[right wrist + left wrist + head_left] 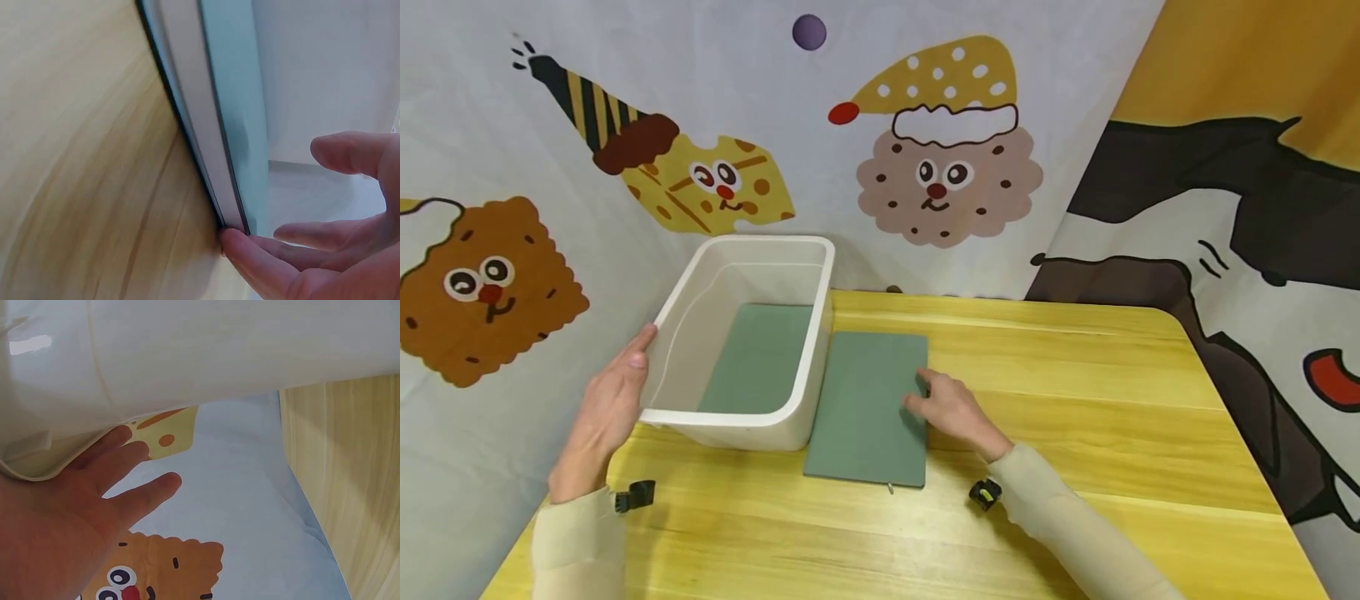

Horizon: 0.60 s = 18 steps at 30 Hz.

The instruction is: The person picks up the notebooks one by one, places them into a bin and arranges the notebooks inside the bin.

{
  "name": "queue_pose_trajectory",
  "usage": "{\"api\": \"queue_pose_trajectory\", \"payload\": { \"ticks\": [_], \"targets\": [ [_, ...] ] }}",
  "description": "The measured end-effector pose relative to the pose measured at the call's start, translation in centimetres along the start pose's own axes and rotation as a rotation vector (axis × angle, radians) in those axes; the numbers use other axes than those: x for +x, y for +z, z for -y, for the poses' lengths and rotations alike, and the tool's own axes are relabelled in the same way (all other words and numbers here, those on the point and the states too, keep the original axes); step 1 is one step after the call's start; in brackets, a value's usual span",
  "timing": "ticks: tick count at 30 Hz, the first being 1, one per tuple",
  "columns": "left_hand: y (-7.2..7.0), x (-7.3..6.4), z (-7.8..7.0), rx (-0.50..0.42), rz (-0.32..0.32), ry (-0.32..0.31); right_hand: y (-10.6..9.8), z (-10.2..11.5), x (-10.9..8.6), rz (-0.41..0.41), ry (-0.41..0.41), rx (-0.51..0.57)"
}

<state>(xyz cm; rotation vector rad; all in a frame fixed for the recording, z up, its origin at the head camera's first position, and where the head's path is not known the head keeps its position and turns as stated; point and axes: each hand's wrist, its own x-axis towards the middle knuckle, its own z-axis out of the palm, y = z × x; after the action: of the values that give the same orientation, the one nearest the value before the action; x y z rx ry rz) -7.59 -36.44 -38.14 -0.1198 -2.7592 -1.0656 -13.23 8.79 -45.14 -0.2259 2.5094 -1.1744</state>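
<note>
A white plastic bin (741, 419) stands at the left of the table, with a green notebook (760, 358) lying on its floor. My left hand (613, 400) rests against the bin's left side near the rim; in the left wrist view its fingers (153, 490) are straight and spread. Beside the bin, a second green hardcover notebook (868, 408) lies flat on the tabletop, its white page edges showing in the right wrist view. At this notebook's right edge is my right hand (953, 408), fingertips (236, 240) touching the edge and thumb held apart from the cover.
The yellow wood-grain table (1075, 400) extends to the right of the notebook and toward me. A white cloth (820, 142) printed with cartoon snacks hangs along the back and left. Black straps (985, 494) hang at both wrists.
</note>
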Motion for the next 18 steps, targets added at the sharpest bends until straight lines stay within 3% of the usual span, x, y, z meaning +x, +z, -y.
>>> {"api": "queue_pose_trajectory", "payload": {
  "ticks": [4,12,15,18],
  "targets": [
    [0.0,0.0,0.1,0.002,-0.001,0.001,0.1,-0.2,0.3,-0.031,0.029,0.089],
    [-0.4,-0.1,0.3,0.004,0.008,-0.017,0.0,-1.1,1.5,-0.042,0.134,0.615],
    [-0.3,0.1,0.3,0.002,0.016,-0.015,-0.4,-1.2,1.6,-0.029,0.106,0.698],
    [-0.2,0.2,0.3,0.003,0.021,-0.014,-0.7,-0.9,1.3,0.002,0.052,0.693]
  ]
}}
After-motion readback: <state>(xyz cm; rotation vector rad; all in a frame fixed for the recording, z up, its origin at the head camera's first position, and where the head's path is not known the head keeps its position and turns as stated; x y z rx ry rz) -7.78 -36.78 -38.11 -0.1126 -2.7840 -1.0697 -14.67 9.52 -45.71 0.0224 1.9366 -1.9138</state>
